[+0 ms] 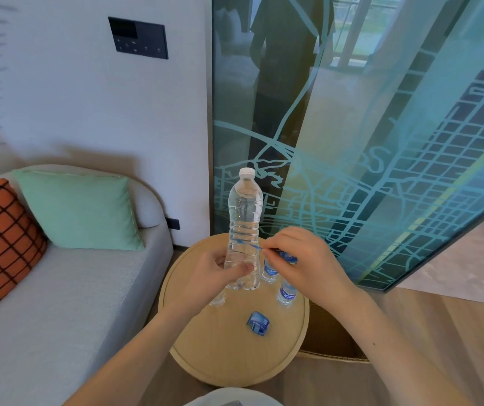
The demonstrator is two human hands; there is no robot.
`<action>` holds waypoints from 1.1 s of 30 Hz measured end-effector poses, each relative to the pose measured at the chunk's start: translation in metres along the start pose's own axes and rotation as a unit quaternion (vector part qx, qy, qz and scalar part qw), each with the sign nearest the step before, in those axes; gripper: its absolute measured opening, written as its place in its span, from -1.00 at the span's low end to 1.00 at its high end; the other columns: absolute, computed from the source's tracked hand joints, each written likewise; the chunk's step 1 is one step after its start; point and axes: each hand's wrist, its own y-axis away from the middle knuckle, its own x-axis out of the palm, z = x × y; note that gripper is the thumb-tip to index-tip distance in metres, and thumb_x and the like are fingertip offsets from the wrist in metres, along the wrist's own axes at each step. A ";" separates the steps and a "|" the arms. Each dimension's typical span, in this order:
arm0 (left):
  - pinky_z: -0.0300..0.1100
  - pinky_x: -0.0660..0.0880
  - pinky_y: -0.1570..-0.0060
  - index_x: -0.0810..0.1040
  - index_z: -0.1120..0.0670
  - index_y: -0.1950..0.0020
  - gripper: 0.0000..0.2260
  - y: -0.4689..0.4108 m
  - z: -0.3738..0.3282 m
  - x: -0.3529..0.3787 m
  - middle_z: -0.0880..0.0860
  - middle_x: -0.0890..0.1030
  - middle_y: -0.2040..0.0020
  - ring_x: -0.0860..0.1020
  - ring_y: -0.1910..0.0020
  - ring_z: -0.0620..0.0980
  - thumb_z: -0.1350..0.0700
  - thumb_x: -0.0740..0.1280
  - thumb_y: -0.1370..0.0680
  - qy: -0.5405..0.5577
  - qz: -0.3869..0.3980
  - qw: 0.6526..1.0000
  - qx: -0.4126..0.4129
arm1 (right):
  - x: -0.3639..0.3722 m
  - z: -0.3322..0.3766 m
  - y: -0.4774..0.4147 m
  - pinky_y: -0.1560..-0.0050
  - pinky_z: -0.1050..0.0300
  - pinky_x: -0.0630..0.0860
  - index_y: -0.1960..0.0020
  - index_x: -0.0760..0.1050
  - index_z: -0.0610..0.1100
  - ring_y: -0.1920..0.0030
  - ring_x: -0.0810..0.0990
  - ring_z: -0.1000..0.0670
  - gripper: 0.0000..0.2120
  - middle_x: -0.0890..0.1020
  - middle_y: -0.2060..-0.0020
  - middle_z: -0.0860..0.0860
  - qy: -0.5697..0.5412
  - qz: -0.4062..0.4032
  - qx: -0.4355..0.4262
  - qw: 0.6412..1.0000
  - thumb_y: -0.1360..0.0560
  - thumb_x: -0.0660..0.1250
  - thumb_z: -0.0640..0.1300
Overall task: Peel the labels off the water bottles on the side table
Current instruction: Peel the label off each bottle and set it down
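Head view: the left hand [214,273] has its fingers and thumb curled round the lower body of a clear water bottle [244,218], holding it upright above the 12 o'clock edge of the round tabletop [229,356]. The right hand [302,259], at 3 o'clock of the bottle, pinches the blue label [286,256]; a thin strip of it runs back to the ribbed midsection. Two labelled bottles [270,269] [287,293] stand at 1 and 2 o'clock on the tabletop. A crumpled label [258,323] lies at 4 o'clock of centre.

Handling, as judged: the bottle appears full, hence weighty, with a thin wall that flexes. Grip the lower body. The label film looks prone to tearing; pinch it close to the attached seam.
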 end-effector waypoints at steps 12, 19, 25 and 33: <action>-0.35 0.59 0.13 0.68 -0.24 -0.04 -0.75 0.004 0.006 -0.005 -0.15 0.73 0.01 0.68 0.02 -0.18 0.08 0.53 -0.46 0.001 -0.013 1.000 -0.011 | -0.007 -0.011 0.013 0.06 0.37 0.52 0.06 0.69 -0.05 0.10 0.65 0.12 -0.87 0.69 0.20 0.14 -0.181 -0.121 0.135 0.967 -0.49 0.45 -0.27; -0.09 0.56 -0.14 0.59 -0.10 -0.23 -0.53 0.011 0.017 -0.012 -0.09 0.71 -0.08 0.65 -0.08 -0.12 0.08 0.59 -0.35 0.005 -0.018 1.000 -0.020 | -0.001 -0.028 0.027 0.14 0.37 0.55 0.11 0.68 0.01 0.20 0.65 0.15 -0.84 0.71 0.22 0.11 -0.281 -0.149 0.254 0.913 -0.47 0.47 -0.25; -0.19 0.58 -0.10 0.52 -0.10 -0.25 -0.44 0.019 0.025 -0.011 -0.10 0.69 -0.10 0.65 -0.09 -0.15 0.11 0.58 -0.29 -0.034 -0.021 0.999 0.006 | 0.021 -0.039 0.037 0.18 0.37 0.54 0.15 0.68 -0.03 0.25 0.63 0.18 -0.83 0.71 0.26 0.09 -0.307 -0.137 0.309 0.890 -0.46 0.46 -0.30; -0.41 0.52 0.03 0.54 -0.09 -0.19 -0.47 0.033 0.067 -0.018 -0.15 0.68 -0.03 0.64 -0.02 -0.21 0.13 0.63 -0.28 -0.114 -0.041 0.992 -0.031 | 0.081 -0.072 0.062 0.18 0.37 0.53 0.14 0.68 -0.05 0.18 0.67 0.19 -0.90 0.73 0.22 0.09 -0.344 -0.083 0.426 0.833 -0.50 0.45 -0.21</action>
